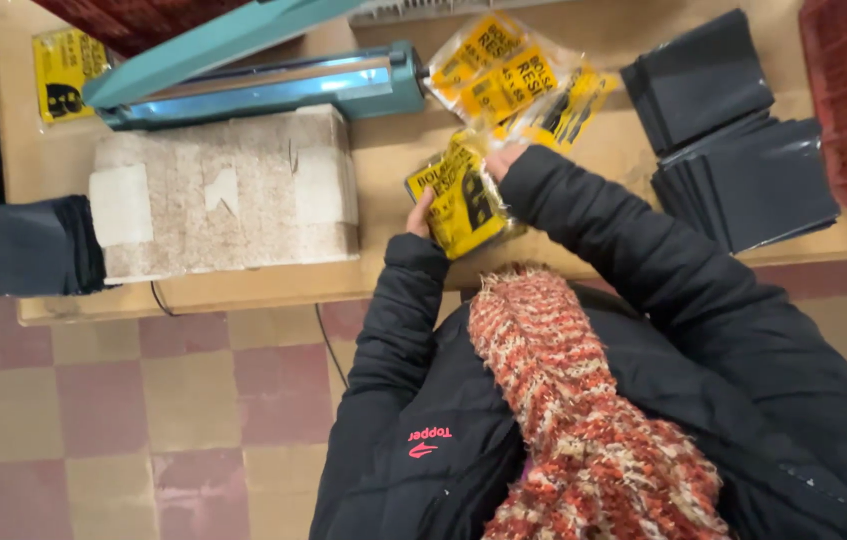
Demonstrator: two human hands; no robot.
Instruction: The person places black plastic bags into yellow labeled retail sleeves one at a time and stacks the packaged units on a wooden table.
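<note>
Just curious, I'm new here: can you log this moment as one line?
left hand: holds yellow packet | right hand: on packet top | heat sealer: arm raised, beyond

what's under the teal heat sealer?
The teal heat sealer sits on the wooden table; a pale worn pad lies in front. What lies beneath the sealer's base is hidden.
</note>
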